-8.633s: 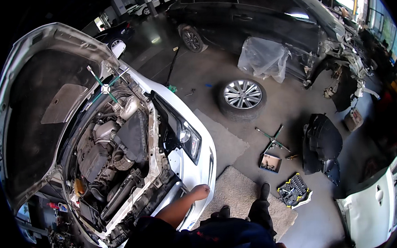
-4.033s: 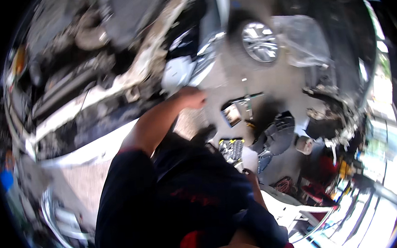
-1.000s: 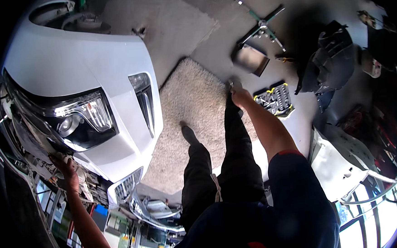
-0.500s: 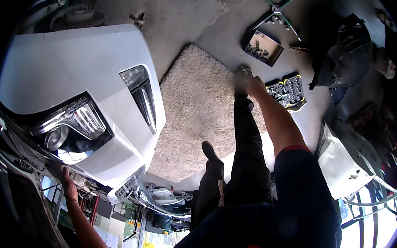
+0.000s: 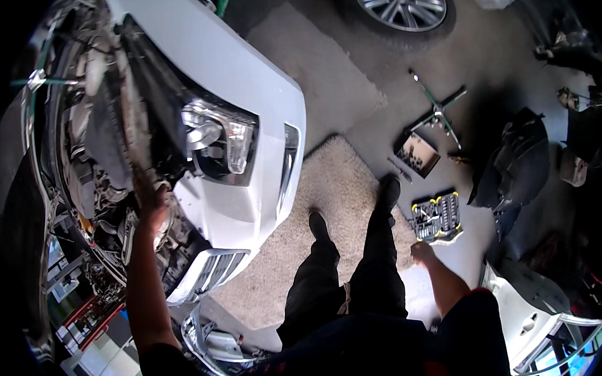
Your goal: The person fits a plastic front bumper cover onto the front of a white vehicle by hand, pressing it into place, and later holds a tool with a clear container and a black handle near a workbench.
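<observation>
The white car (image 5: 257,97) fills the left of the frame, its engine bay uncovered so that the parts inside can be reached from the front. A shaggy beige mat (image 5: 335,175) lies in the middle of the frame beside the bumper, the person's feet on it, probably to give a softer footing. The pale door (image 5: 519,316) stands at lower right, likely put aside out of the way, and so perhaps is the wheel (image 5: 403,6) lying flat at the top. The black liner (image 5: 517,164) rests on the floor at right. A cross wrench (image 5: 439,110) lies at upper right, its one arm by the small open box (image 5: 417,155), which seems to keep loose dark pieces together. Just below that, the tool case (image 5: 437,217) lies spread open with its sockets facing up, within arm's reach.

The left hand (image 5: 152,204), left of centre, touches the front edge of the engine bay, seemingly for support; whether its fingers grip, I cannot tell. The right hand (image 5: 423,253), just below the tool case, looks loosely curled; whether it holds anything small cannot be made out.
</observation>
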`<action>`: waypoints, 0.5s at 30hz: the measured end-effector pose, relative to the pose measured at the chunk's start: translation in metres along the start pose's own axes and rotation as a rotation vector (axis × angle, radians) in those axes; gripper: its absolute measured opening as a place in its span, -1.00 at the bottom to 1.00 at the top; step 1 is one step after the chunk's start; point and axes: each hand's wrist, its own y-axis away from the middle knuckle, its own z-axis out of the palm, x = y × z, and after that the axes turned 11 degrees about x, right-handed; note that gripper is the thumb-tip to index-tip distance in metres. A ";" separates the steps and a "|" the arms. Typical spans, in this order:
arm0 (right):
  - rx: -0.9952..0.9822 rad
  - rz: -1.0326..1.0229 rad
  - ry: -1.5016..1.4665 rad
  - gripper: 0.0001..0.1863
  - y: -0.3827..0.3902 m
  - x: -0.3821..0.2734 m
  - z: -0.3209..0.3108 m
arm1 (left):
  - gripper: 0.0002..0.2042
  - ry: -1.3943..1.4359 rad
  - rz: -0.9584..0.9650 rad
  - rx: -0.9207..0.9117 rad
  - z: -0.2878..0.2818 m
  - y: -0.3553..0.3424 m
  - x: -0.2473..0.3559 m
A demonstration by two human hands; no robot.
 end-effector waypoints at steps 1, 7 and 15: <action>-0.102 0.201 -0.339 -0.89 0.021 0.013 -0.002 | -0.21 0.005 0.017 0.001 0.006 -0.002 0.014; 0.180 0.230 -0.635 -0.84 0.142 -0.088 0.038 | -0.65 -0.095 0.091 -0.293 -0.018 0.019 -0.017; 0.104 0.200 -0.820 -0.80 0.240 -0.035 0.083 | -0.24 -0.085 -0.110 0.184 -0.052 0.029 0.050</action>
